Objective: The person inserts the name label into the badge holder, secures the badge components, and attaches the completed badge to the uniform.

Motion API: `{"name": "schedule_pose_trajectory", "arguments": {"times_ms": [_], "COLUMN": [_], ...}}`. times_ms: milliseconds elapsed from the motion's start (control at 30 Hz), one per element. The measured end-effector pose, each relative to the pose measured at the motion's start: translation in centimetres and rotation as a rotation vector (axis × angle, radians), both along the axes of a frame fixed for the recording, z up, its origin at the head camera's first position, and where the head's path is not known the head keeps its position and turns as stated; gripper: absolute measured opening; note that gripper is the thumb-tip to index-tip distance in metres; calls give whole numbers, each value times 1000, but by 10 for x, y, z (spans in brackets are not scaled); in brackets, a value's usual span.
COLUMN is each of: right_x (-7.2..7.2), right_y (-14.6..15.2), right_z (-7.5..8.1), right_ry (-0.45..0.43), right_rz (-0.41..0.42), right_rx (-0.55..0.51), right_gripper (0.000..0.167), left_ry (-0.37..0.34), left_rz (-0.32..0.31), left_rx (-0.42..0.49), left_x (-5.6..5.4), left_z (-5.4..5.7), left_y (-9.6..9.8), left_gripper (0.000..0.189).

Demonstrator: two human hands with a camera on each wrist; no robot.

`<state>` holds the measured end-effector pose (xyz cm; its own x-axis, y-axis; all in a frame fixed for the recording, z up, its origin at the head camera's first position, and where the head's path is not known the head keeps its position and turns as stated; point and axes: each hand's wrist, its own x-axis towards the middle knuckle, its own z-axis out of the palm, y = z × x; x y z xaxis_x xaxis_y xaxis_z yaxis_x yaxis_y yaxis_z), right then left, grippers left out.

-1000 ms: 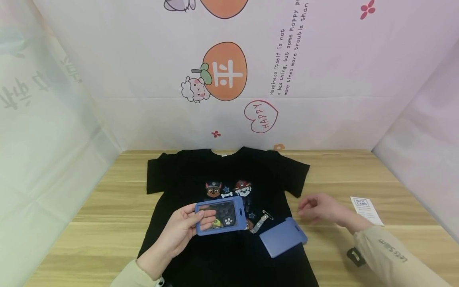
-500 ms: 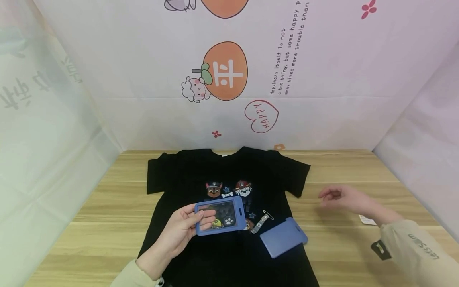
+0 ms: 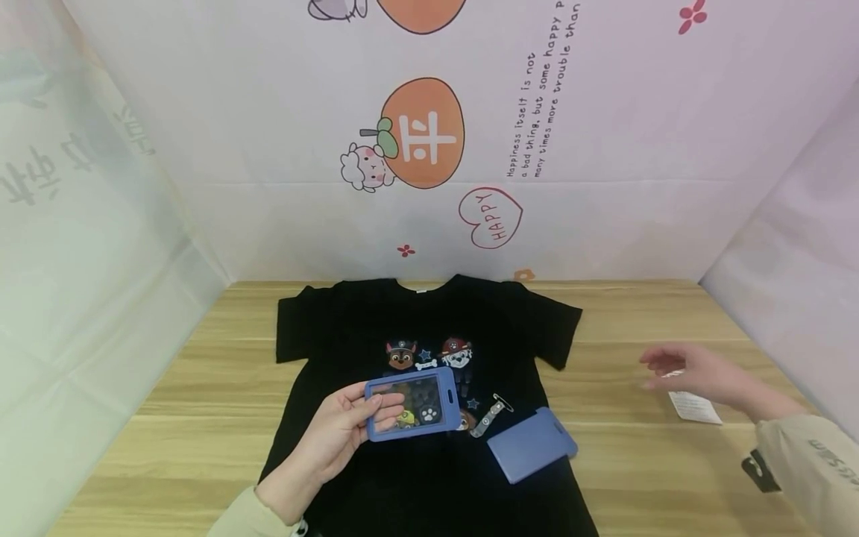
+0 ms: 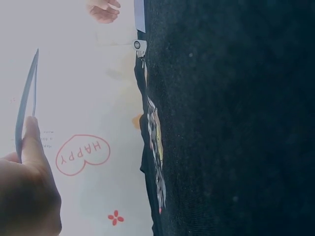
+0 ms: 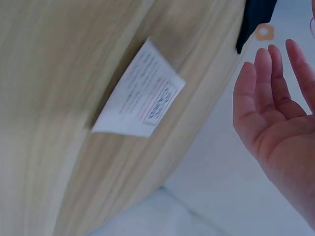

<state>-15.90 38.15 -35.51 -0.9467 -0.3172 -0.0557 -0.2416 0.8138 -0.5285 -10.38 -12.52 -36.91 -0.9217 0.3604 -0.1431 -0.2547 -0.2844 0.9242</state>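
My left hand point(image 3: 335, 432) pinches a blue ID card holder frame point(image 3: 424, 395) between thumb and fingers above the black T-shirt point(image 3: 356, 321). Fingers show through its clear window. Seen in the left wrist view, the holder point(image 4: 25, 98) is nearly edge-on. At the right, my right hand point(image 3: 698, 373) hovers over the table with relaxed, slightly bent fingers and nothing in it. Just below it lies a white printed card point(image 3: 698, 409), partly covered by the hand in the head view. The right wrist view shows this card point(image 5: 138, 96) whole, apart from the hand.
A blue holder cover point(image 3: 532, 446) lies across the shirt's right edge. Beside it, a clear strap clip with a metal pin point(image 3: 490, 416) rests on the shirt. The wooden table point(image 3: 624, 313) ends at a printed back curtain point(image 3: 302, 224).
My right hand has moved right, away from the blue cover and toward the white card. The left hand and the holder frame have stayed in place.
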Motion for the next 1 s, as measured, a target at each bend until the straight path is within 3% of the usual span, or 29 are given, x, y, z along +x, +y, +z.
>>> {"name": "schedule_pose_trajectory", "arguments": {"times_ms": [133,367,1000], "right_x": [-2,-3,-12], "right_y": [16,39,68], "right_z": [-7,-18,-38], "right_ry": [38,-15,-44], "right_rz": [-24,-83,-105], "right_rx": [41,74,98], "right_gripper": [47,56,62], "left_ry": [-2,4,0], "left_rz": [-2,-7,-8], "left_rx": [8,10,21], "left_x": [0,0,1], "left_z": [0,-1,-1], "left_y": [0,0,-1], "left_gripper": [48,47,46]}}
